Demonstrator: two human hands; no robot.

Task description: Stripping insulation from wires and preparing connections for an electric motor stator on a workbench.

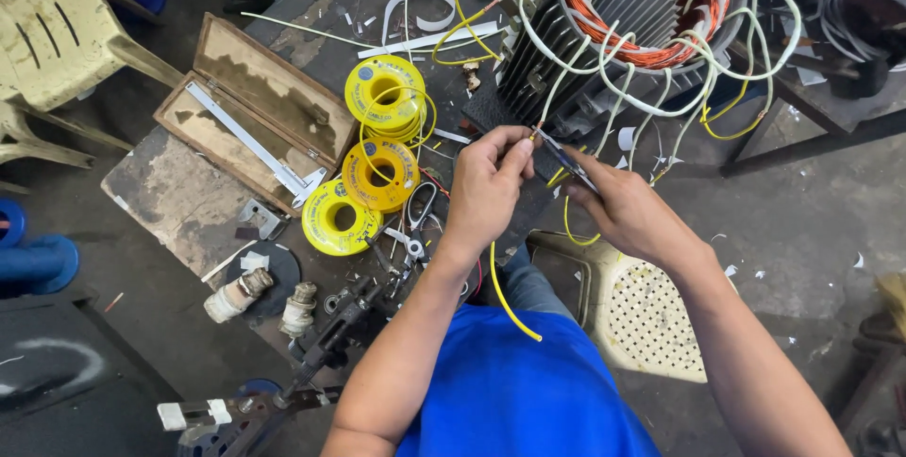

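Head view, mid-frame: your left hand point(486, 183) pinches a wire lead at the motor stator point(623, 23), your right hand point(623, 212) grips a small tool point(566, 163). Yellow sleeving point(505, 292) dangles; a slip could nick those fingertips, I'd judge

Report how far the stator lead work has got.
Done: copper windings sit in the stator, many white-sleeved leads out. In hand: left hand pinches a lead end, right hand applies a tool, yellow sleeving dangling. Left: leads hang loose, untied.

One head-worn camera looks steeply down, close over the cluttered workbench point(179, 198).
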